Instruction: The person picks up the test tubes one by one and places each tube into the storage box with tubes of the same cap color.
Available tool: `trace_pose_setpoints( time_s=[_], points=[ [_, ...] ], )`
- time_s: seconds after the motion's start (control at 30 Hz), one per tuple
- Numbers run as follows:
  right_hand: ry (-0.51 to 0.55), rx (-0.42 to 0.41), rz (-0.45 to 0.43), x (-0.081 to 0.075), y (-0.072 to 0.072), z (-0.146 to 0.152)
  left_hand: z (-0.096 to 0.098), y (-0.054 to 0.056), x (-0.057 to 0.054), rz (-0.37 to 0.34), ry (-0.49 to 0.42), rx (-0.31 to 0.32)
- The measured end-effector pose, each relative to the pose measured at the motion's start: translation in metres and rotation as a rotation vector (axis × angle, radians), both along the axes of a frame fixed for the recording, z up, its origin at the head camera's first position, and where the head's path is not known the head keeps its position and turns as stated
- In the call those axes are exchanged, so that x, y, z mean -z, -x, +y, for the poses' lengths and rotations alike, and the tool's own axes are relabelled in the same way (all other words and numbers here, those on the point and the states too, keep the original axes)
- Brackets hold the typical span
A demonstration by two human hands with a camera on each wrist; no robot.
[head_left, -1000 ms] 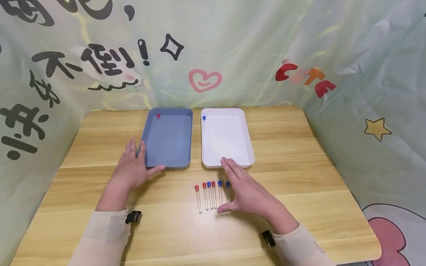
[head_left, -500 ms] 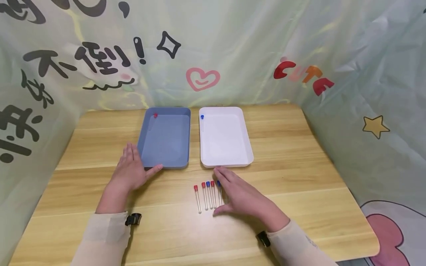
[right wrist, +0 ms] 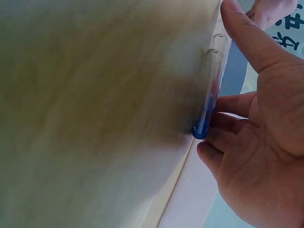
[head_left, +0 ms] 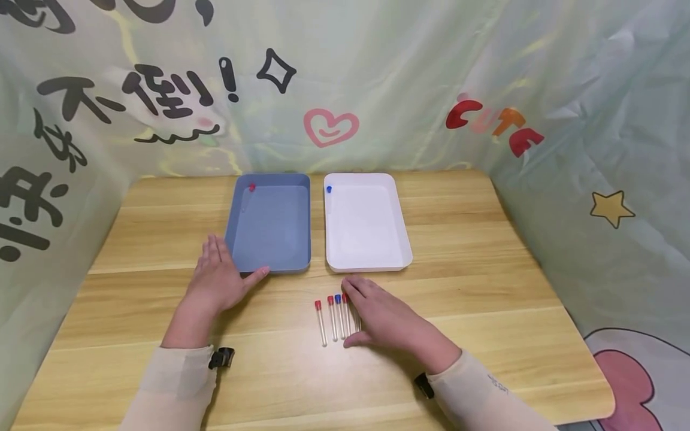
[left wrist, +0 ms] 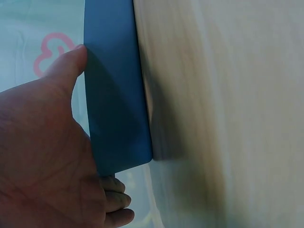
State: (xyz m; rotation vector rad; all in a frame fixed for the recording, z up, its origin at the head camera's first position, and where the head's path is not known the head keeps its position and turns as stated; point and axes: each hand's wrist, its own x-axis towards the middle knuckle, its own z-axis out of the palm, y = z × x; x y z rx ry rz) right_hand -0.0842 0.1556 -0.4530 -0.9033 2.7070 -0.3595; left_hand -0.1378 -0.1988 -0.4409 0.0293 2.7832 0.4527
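My left hand [head_left: 215, 284] is at the near left corner of a blue-grey tray [head_left: 272, 269], thumb along the front rim and straight fingers by the left side. The left wrist view shows the thumb [left wrist: 76, 59] at the tray's rim. My right hand [head_left: 390, 317] hovers over the right end of a row of capped clear tubes, thumb and fingers apart. Red-capped tubes [head_left: 321, 323] and a blue-capped tube [head_left: 339, 314] show left of it. In the right wrist view, a blue-capped tube [right wrist: 208, 92] lies between thumb and fingers; whether they touch it is unclear.
A white tray [head_left: 369, 263] stands right of the blue-grey one, with a blue-capped tube [head_left: 329, 190] at its far left corner. In the blue-grey tray lies a red-capped tube [head_left: 251, 188]. The wooden table [head_left: 485, 299] is bordered by a printed curtain [head_left: 388, 90].
My right hand has drawn back from the white tray's front edge and moved left and down over the tubes, covering the blue caps at the right end. The left hand stays by its tray.
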Motion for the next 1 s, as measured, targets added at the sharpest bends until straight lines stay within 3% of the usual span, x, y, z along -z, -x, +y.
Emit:
trace_pose_setpoints(
  time_s=[0.73,1.0],
  points=[
    [-0.008,-0.023,0.022,-0.0007,-0.001,-0.0025,0.0021,-0.0011,0.0028,0.01,0.002,-0.014],
    [0.007,0.006,-0.015,-0.0055,-0.0029,-0.0009,0.0013,-0.0009,0.0026,0.009,0.006,-0.01]
  ],
)
